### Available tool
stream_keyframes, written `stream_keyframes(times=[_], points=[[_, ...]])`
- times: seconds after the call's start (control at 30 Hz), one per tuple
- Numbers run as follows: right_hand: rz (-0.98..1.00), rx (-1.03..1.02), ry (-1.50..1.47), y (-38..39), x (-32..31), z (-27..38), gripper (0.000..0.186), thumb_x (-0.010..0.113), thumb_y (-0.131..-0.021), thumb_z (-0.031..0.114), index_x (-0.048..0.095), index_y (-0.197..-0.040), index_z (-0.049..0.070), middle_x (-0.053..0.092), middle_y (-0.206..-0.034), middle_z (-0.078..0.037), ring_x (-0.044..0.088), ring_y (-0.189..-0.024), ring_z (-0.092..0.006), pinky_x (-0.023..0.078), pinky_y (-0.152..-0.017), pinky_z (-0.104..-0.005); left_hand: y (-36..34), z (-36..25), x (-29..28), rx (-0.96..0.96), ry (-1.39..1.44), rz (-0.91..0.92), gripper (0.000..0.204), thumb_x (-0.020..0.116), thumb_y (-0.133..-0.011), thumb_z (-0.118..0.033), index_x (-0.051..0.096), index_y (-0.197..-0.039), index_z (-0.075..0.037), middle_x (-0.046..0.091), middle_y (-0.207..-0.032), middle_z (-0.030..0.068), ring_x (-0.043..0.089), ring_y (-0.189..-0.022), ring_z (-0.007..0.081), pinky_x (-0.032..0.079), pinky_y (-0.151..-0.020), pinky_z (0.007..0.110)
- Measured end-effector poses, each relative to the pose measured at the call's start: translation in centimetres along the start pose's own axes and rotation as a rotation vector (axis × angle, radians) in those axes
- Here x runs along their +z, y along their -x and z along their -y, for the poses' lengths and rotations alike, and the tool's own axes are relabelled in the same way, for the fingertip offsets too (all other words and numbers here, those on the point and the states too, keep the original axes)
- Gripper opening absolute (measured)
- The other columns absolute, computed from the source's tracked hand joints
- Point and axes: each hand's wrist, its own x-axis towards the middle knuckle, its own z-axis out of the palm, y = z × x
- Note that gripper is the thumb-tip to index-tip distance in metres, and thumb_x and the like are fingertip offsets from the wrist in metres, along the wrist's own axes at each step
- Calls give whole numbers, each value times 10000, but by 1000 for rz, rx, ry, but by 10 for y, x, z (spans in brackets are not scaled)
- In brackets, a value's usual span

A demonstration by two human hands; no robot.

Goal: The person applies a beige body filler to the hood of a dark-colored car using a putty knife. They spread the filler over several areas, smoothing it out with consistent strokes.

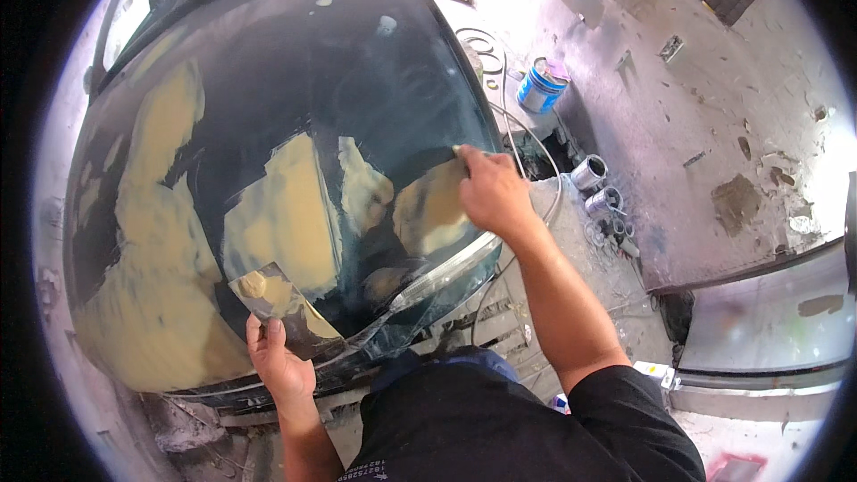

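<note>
A dark car hood (pixel 295 62) lies before me, with broad patches of tan body filler (pixel 281 214) on it. My left hand (pixel 284 366), low at the hood's front edge, pinches a thin flat mixing board (pixel 308 319) that carries a dab of tan filler (pixel 266 287). My right hand (pixel 495 192) is at the hood's right edge, over the rightmost filler patch (pixel 433 205). Its fingers are closed and pointing down to the surface. A small pale bit shows at the fingertips; whatever they hold is mostly hidden.
A headlight (pixel 446 272) sits below my right hand. On the floor to the right stand a blue and white bucket (pixel 542 87) and several open tins (pixel 589 173). A pale hose (pixel 555 201) loops between them and the car. Farther right is a stained wall (pixel 714 125).
</note>
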Motion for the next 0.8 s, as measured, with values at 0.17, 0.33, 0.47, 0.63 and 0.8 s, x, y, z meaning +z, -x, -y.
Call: stream_keyframes(times=[0.17, 0.33, 0.47, 0.63, 0.8], points=[[36, -165, 7, 48, 23, 59, 576, 573, -870, 122, 445, -1429, 72, 613, -1236, -200, 515, -1268, -375, 443, -898, -649, -9, -1, -4, -26, 41, 39, 298, 580, -991, -55, 577, -1281, 17, 647, -1235, 93, 596, -1131, 197, 435, -1043, 362], [-6, -313, 3, 92, 40, 74, 576, 583, -856, 100, 454, -1414, 42, 607, -1331, -119, 518, -1228, -326, 461, -805, -558, -17, 0, -6, -60, 53, 80, 290, 567, -998, -51, 574, -1281, 16, 638, -1257, 101, 592, -1151, 204, 439, -1050, 378], [-121, -385, 71, 122, 57, 70, 560, 594, -845, 84, 495, -1392, 26, 597, -1361, -103, 519, -1223, -305, 454, -787, -493, -20, -5, 1, -94, 75, 145, 298, 550, -1004, -39, 560, -1297, 13, 630, -1277, 110, 590, -1169, 210, 443, -1054, 387], [-60, -218, -31, 127, 39, 49, 555, 584, -866, 87, 486, -1410, 130, 579, -1342, -145, 506, -1267, -336, 420, -913, -536, -26, -1, -7, -87, 40, 126, 307, 537, -1009, -36, 544, -1313, 8, 623, -1286, 119, 589, -1174, 220, 445, -1058, 400], [-112, 161, -86, 39, 13, -13, 567, 580, -889, 218, 482, -1444, 151, 582, -1330, -217, 478, -1317, -400, 393, -1038, -609, -27, -1, -7, -113, 42, 98, 312, 544, -1006, -39, 543, -1314, 7, 621, -1284, 125, 586, -1174, 223, 444, -1058, 399]])
